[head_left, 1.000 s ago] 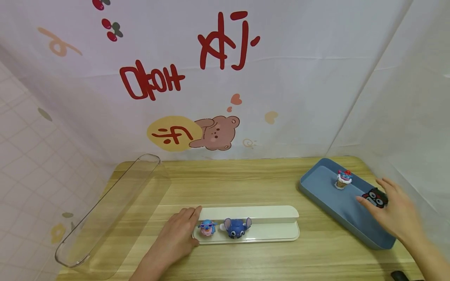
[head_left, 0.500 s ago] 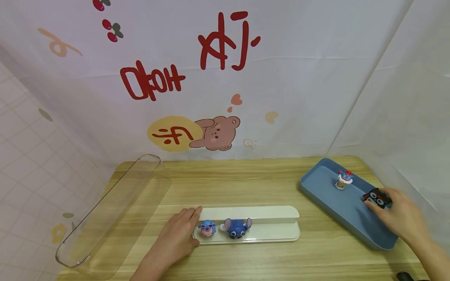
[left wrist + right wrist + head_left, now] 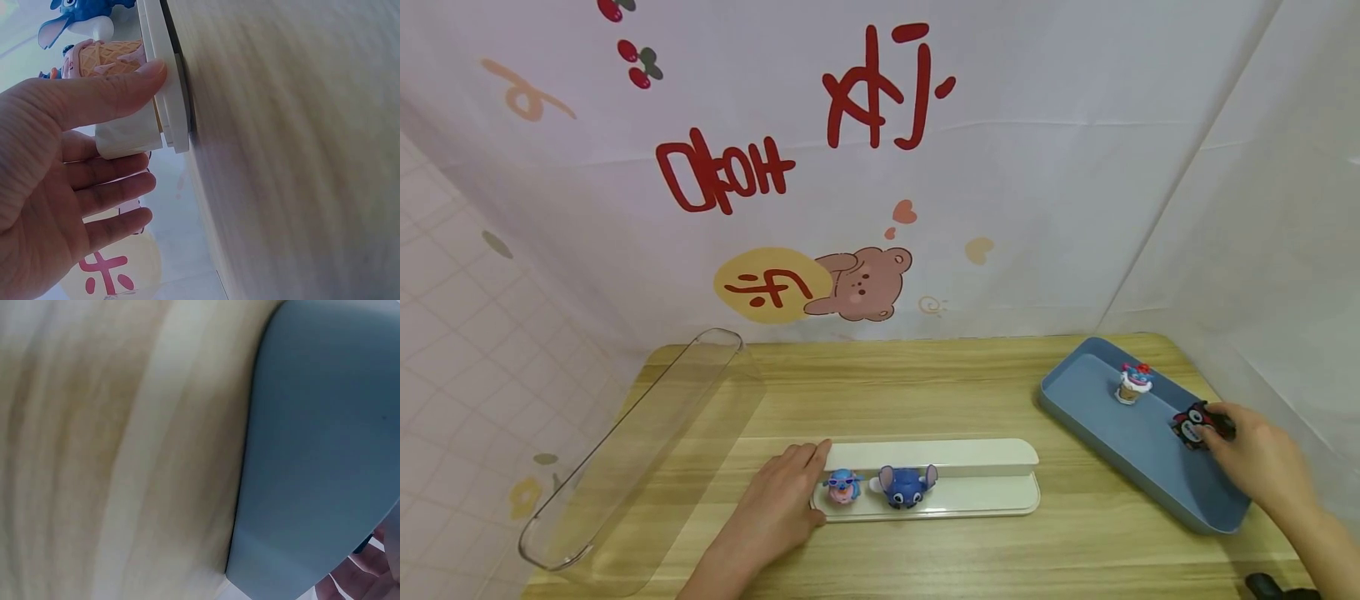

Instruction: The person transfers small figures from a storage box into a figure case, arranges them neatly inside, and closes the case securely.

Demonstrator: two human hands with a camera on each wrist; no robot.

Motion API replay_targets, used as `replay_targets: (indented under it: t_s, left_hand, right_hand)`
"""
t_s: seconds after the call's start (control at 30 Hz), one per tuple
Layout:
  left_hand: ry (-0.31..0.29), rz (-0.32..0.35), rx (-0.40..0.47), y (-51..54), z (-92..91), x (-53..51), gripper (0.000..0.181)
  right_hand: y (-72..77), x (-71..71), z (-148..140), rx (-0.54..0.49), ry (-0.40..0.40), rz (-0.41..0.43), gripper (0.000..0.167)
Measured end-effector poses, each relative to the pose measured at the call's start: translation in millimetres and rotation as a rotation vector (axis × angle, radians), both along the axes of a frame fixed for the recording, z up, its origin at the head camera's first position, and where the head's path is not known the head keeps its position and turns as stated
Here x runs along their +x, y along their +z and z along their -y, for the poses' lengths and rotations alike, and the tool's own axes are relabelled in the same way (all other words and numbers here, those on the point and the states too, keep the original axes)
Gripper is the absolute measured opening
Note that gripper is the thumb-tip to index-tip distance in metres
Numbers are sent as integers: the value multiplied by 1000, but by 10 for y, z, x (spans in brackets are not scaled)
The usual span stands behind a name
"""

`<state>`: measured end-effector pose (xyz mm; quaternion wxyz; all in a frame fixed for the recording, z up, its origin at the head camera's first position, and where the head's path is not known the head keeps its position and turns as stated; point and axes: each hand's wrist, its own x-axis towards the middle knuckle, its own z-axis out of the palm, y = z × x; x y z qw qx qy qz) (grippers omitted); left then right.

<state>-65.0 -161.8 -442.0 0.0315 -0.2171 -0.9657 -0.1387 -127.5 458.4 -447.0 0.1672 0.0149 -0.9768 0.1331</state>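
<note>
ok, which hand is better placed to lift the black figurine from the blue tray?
Right, probably: the right hand pinches the black figurine in the blue tray, while the left hand grips the white two-step stand, farther off.

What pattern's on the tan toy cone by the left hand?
The cone has crisscross waffle lines, best in the left wrist view.

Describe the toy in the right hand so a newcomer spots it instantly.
On the wooden table, find the blue tray at the head view's right. Inside it, the right hand pinches the black toy. Mostly black with red and white patches, it differs from its neighbour, the toy with a tan cone.
</note>
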Motion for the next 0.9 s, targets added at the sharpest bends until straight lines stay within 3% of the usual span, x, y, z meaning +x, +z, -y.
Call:
replay_targets:
  t_s: [0.4,0.63,0.9]
  left_hand:
    - [-18,-7,9,-7,6,0,91]
    - [-14,-5,4,-13,9,0,92]
    - [-15,-9,13,-16,16,-4,92]
  right_hand:
    - [51,32,69,-1,-3,-45,34]
    - [138,44,115,-25,8,-92,34]
    - [244,104,224,-57,19,-85,36]
